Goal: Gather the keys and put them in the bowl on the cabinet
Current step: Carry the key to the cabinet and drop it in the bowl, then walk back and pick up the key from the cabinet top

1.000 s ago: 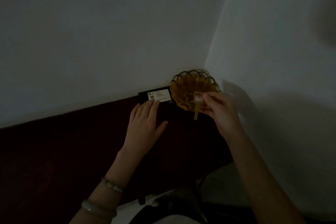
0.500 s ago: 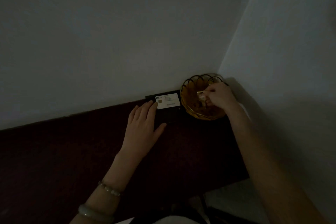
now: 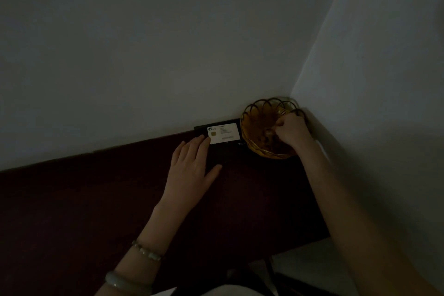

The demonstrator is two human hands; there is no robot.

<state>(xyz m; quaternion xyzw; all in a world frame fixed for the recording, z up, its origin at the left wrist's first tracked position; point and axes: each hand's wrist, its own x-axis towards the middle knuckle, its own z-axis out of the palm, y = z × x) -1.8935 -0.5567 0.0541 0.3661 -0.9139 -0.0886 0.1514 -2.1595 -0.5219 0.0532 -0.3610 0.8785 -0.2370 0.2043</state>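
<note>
An amber bowl (image 3: 263,152) with a scalloped wire rim stands on the dark cabinet top (image 3: 96,199), in the corner where two walls meet. My right hand (image 3: 292,131) is inside the bowl with its fingers curled. A small golden key (image 3: 282,111) sticks out past the fingertips near the bowl's far rim. My left hand (image 3: 192,168) lies flat and open on the cabinet to the left of the bowl. Its fingertips touch a white card (image 3: 224,133). The light is dim, and what lies in the bowl's bottom is hard to make out.
The white card rests on a flat black object (image 3: 222,155) against the back wall, right beside the bowl. Walls close in behind and to the right. The cabinet's front edge runs lower right, with pale floor (image 3: 310,269) below it.
My right hand has carried the key from in front of the bowl down into it, toward the far rim. The left hand has stayed flat by the card. The camera has tilted.
</note>
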